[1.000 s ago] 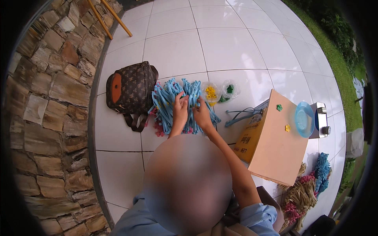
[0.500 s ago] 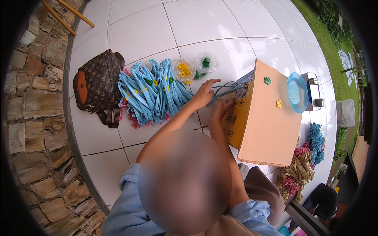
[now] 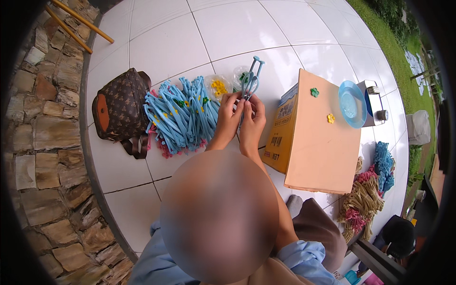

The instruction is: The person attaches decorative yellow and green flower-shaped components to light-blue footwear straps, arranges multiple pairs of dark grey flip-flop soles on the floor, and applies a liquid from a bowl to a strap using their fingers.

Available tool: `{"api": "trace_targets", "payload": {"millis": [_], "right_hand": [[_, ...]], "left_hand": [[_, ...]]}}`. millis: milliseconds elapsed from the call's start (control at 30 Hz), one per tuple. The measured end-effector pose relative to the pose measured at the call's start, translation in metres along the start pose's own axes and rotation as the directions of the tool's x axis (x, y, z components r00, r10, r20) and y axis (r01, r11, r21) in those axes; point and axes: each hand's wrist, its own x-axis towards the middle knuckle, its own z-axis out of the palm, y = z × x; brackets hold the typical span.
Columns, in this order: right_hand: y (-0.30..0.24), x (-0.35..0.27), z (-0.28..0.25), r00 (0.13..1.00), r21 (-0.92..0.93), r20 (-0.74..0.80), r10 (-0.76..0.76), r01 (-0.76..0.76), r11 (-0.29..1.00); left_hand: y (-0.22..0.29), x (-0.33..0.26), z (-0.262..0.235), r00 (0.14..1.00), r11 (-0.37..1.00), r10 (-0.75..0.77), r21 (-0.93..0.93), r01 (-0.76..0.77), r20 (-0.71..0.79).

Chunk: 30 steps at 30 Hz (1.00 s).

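Note:
A light-blue bundle of thin straps with knobbed ends stands up between my two hands. My left hand pinches its lower part from the left. From the right, my right hand grips the same spot, fingertips touching it. Just left of my hands lies a big pile of similar blue straps, with small yellow and green flower pieces on it and pink ends below. Behind my hands sit a clear bag of yellow flowers and a clear bag of green flowers, the latter partly covered by the straps.
A tan board rests on a yellow carton at right, carrying a green flower and a yellow flower. Beyond are a blue plate, a tin and bundled cords. A brown bag stands left; another person is lower right.
Both hands have drawn together at the middle, away from the carton. The blue straps, earlier stretched toward the carton's far side, now stand upright between my fingers.

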Motion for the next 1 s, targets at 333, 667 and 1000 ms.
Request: {"api": "trace_targets", "payload": {"millis": [333, 667, 1000], "right_hand": [[-0.245, 0.026, 0.002, 0.848, -0.133, 0.372, -0.378, 0.452, 0.882], [-0.284, -0.010, -0.119, 0.755, -0.427, 0.652, -0.065, 0.437, 0.792], [-0.267, -0.025, -0.210, 0.811, -0.632, 0.558, -0.175, 0.552, 0.543]], "left_hand": [[0.187, 0.038, -0.060, 0.998, 0.903, 0.015, -0.430, 0.012, 0.061], [0.227, -0.012, -0.030, 0.671, 0.386, 0.576, 0.569, -0.727, 0.467], [0.176, -0.019, 0.011, 0.715, 0.723, 0.510, 0.211, -0.658, 0.479]]}}
